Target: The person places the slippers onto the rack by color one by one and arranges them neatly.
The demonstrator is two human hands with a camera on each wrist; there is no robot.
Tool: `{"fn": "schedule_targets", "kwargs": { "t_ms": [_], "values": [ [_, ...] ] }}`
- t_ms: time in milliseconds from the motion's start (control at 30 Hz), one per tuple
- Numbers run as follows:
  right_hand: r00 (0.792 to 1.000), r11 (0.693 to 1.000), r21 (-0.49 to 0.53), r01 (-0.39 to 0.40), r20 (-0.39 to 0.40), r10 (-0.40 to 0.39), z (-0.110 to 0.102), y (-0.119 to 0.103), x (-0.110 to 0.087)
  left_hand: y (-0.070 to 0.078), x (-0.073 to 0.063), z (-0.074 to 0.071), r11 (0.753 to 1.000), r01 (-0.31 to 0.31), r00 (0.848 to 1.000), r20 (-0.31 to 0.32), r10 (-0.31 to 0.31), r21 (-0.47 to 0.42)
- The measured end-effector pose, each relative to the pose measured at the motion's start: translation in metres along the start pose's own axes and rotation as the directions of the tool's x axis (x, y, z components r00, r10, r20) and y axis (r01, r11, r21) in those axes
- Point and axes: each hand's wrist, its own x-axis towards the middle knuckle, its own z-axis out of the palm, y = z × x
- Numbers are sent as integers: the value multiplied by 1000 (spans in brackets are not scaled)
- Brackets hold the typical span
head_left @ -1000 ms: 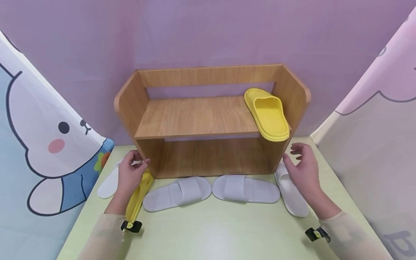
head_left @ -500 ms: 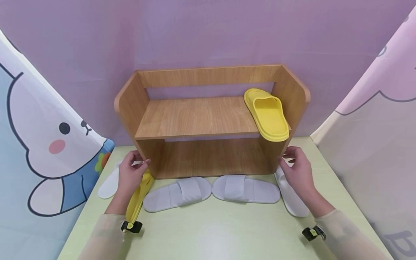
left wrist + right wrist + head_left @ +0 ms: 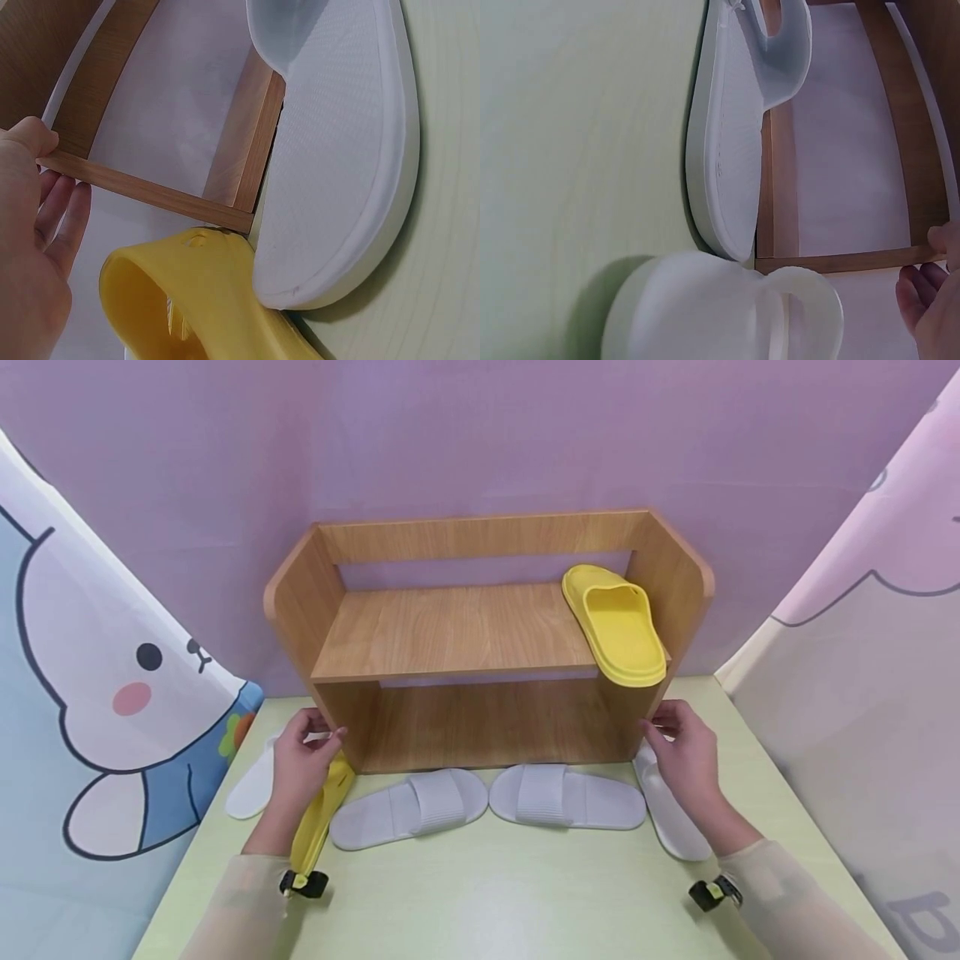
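Observation:
A wooden two-tier shoe rack (image 3: 450, 631) stands against the back wall. My left hand (image 3: 298, 760) pinches the front edge of its left side panel between thumb and fingers; the left wrist view shows the thumb (image 3: 36, 136) inside the panel. On the opposite side, my right hand (image 3: 692, 760) grips the right panel's front edge the same way, low down. A yellow slipper (image 3: 615, 625) lies on the upper shelf at the right, its sole end jutting over the front. The lower tier holds nothing.
Two grey slippers (image 3: 408, 810) lie end to end before the rack. Beside my left arm are another yellow slipper (image 3: 318, 818), partly hidden, and a white slipper (image 3: 253, 785). A second white one (image 3: 675, 818) lies under my right hand. Printed cloths hang on both sides.
My right hand has moved left, from beside the rack to its right panel, and its fingers have closed on the edge. The left hand has stayed on the left panel.

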Motion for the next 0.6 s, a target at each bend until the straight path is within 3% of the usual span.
{"fn": "schedule_targets", "kwargs": {
  "t_ms": [200,600],
  "values": [
    [998,995,91,-34,-41,38,7,4,1,1,0,-1,1000,1,1000,-5,-1,-1],
    [995,997,62,-43,-84,48,12,6,-2,3,-1,1,1000,-11,1000,-1,11,-21]
  ]
}}
